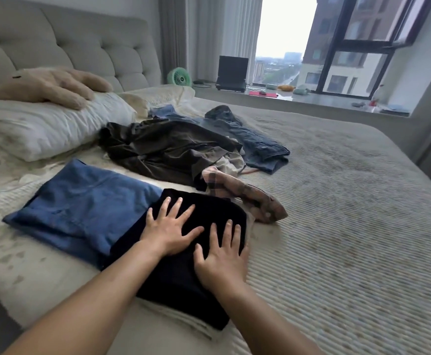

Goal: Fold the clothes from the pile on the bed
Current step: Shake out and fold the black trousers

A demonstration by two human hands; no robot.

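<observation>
Each grip spread: left hand (pixel 167 233) and right hand (pixel 223 257) press one black garment (pixel 181 278).

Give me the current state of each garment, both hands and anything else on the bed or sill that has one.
Black folded garment: folded, pressed flat.
Blue folded garment: folded, lying beside the black one.
Dark brown garment: unfolded, crumpled.
Plaid shirt: unfolded.
Blue denim jeans: unfolded.
Left hand: flat on black garment.
Right hand: flat on black garment.
Black laptop: open on sill.
</observation>
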